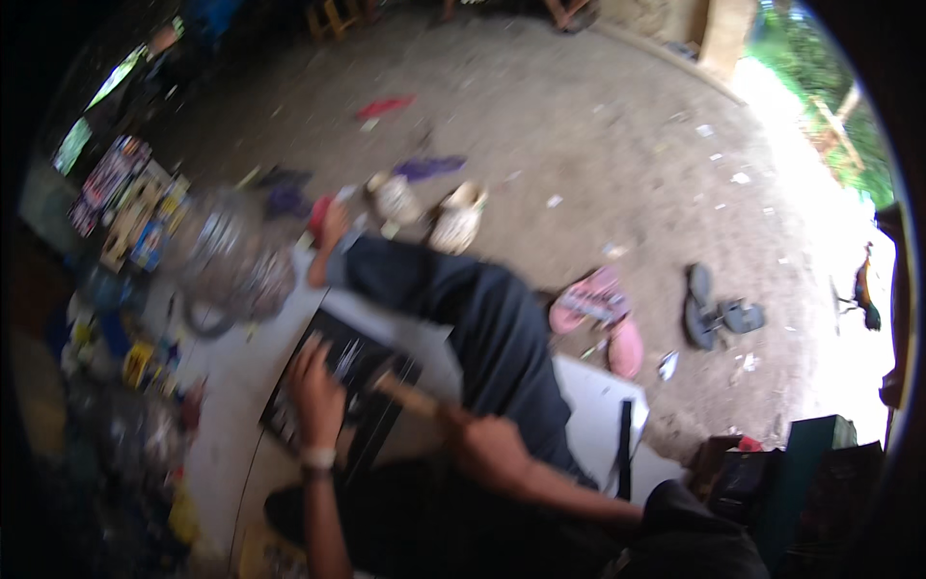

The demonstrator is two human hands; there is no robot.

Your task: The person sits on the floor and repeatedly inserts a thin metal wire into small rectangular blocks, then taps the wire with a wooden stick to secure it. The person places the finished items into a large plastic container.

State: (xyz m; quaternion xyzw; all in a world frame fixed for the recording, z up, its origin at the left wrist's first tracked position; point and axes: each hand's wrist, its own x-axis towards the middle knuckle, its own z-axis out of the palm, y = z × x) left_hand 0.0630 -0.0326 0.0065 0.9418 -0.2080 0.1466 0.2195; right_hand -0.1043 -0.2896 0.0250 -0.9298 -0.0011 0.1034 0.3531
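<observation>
Lays left hand (318, 396) on flat black piece (357, 349) with fingers (313, 355) extended; wears pale band (318, 457) at left wrist. Grips wooden-handled tool (413, 396) in right hand (490, 450) — too blurred at working end to identify. Bends dark-trousered leg (502, 328) beyond flat black piece. Includes pale clogs (457, 228) on floor (579, 145) ahead, pink sandals (590, 299) and dark grey sandals (700, 309) to right — plus clear plastic bag (231, 256) at left, beside colourful printed items (130, 207).
</observation>
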